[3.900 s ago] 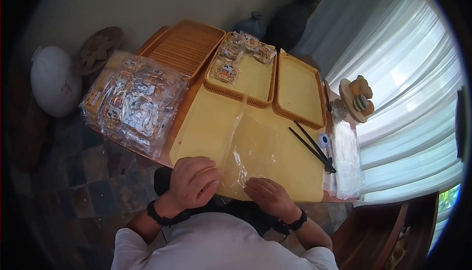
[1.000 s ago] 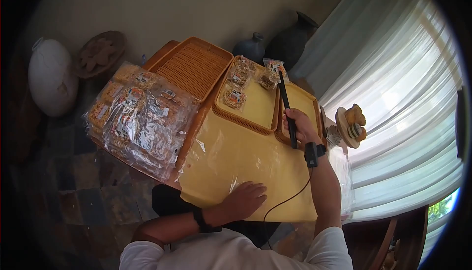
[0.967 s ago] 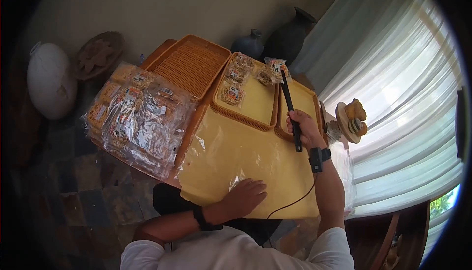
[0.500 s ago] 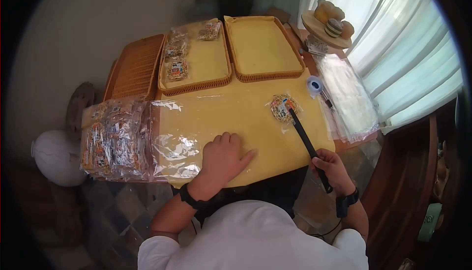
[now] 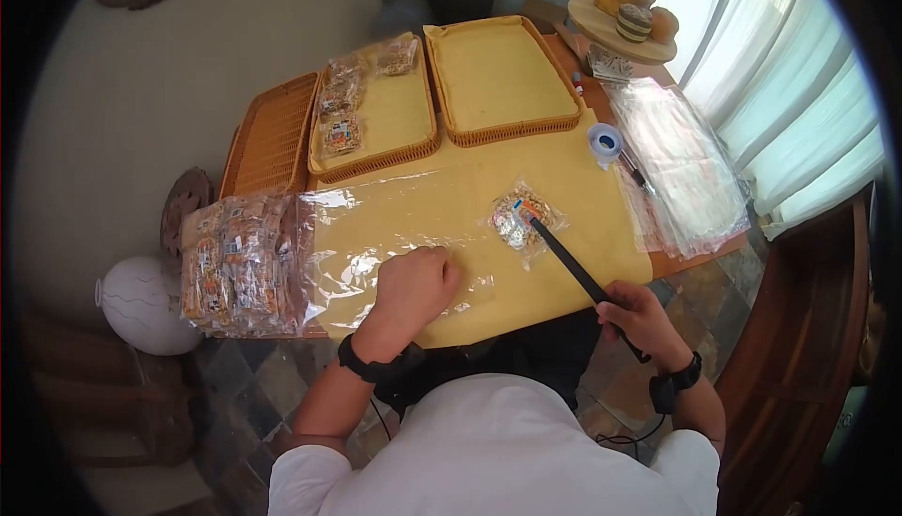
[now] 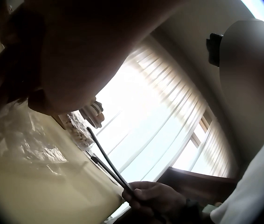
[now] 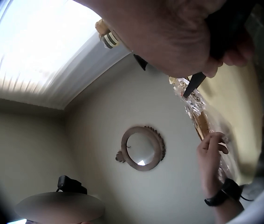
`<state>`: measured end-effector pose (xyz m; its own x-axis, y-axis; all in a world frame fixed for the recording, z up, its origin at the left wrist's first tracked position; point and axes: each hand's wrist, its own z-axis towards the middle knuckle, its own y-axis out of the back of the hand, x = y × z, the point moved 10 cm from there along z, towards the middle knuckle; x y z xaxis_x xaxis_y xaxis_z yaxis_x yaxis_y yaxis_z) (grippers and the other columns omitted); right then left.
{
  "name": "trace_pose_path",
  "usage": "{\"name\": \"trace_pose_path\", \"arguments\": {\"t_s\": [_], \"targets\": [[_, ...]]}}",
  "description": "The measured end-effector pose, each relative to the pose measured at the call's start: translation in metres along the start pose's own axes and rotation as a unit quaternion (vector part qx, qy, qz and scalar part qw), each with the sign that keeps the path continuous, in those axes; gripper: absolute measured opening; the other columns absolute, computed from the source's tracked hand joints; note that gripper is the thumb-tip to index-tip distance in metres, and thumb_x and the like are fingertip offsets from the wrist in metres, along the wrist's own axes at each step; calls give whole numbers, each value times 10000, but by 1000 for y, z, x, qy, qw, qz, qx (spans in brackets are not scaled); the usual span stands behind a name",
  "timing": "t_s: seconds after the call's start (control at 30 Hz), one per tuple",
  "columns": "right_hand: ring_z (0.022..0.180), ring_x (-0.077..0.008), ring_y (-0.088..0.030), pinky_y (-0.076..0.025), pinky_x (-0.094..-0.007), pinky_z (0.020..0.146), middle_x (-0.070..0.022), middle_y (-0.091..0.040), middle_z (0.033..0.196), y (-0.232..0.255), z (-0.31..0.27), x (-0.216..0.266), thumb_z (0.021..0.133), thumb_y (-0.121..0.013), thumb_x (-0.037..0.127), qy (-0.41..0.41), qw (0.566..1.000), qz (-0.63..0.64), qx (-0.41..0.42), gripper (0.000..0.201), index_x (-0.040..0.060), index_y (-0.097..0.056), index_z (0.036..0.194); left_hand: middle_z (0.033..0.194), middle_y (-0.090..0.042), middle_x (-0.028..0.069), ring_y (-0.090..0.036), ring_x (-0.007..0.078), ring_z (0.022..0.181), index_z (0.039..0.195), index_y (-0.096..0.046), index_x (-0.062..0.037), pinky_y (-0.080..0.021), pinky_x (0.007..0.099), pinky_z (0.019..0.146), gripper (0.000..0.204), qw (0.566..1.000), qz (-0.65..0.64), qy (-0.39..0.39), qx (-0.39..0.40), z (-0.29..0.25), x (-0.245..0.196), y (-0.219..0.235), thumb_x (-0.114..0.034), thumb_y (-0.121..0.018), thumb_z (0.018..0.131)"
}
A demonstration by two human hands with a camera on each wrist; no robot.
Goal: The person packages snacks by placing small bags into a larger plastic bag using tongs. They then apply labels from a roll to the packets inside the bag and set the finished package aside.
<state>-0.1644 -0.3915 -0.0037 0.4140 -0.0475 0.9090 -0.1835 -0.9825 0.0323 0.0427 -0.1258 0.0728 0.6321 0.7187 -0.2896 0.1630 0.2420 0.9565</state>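
Note:
My right hand (image 5: 639, 319) grips black tongs (image 5: 575, 262) near their rear end, over the table's front right part. At the tongs' tips is a round snack in a clear wrapper (image 5: 512, 225), with a small coloured label. Two tong arms (image 6: 105, 161) show in the left wrist view. My left hand (image 5: 418, 281), its fingers curled, pinches a large clear plastic bag (image 5: 352, 225) spread across the yellow sheet. In the right wrist view, the left hand's thumb and fingers (image 7: 211, 144) meet at the shiny film. The fingertips are hidden in the head view.
One lined basket (image 5: 385, 154) holds several wrapped snacks; another lined basket (image 5: 507, 74) stands beside it. A bare wicker basket (image 5: 268, 140) is farther left. Filled bags (image 5: 235, 272) pile at left. A tape roll (image 5: 604, 143), flat plastic bags (image 5: 681, 168) and a bread stand (image 5: 622, 32) are right.
The right hand picked up the tongs and brought a wrapped snack from the lined basket over the yellow sheet, then slightly left. The left hand's spread fingers have curled onto the bag.

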Motion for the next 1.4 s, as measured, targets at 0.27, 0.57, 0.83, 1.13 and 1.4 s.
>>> {"name": "trace_pose_path", "arguments": {"t_s": [0.27,0.57,0.83,1.13,1.4], "targets": [[625,-96,-665,-520,-272,568,-17,-689,805,-7,13,51,1045,-717,136,-58,983,-145,94,146,0,-683,1005,803,-658,123,-711,337,738,869,-675,-68,-578,451,607,152,989,-16,-48,-141,-10,-22,24,-194,-690,954],[606,-94,-662,-514,-263,569,-23,-687,772,-53,63,82,1054,-715,125,-95,936,-264,213,148,-6,-706,986,1236,-681,159,-694,361,1081,1267,-689,-59,-576,450,896,406,964,-132,-160,-167,-33,-45,34,-336,-759,979],[609,-93,-661,-515,-258,579,-15,-678,764,-64,73,84,1049,-719,105,-120,931,-251,238,145,-6,-708,957,1661,-475,200,-433,392,1559,1583,-514,-68,-319,564,1292,1018,990,-71,-4,-124,-148,132,33,-638,-852,810],[705,-80,-677,-538,-257,659,-2,-701,809,-118,90,97,1035,-747,123,-97,880,-338,321,144,-20,-733,1029,1685,-453,170,-393,343,1598,1630,-470,-82,-255,575,1319,1076,989,-53,-3,-139,-138,117,16,-709,-791,817],[663,-71,-651,-533,-256,618,20,-645,747,-115,109,100,1024,-783,168,-38,894,-355,270,184,-4,-747,1079,1676,-456,165,-377,359,1605,1621,-481,-92,-235,608,1309,1037,986,-35,12,-165,-121,83,0,-693,-794,835]]}}
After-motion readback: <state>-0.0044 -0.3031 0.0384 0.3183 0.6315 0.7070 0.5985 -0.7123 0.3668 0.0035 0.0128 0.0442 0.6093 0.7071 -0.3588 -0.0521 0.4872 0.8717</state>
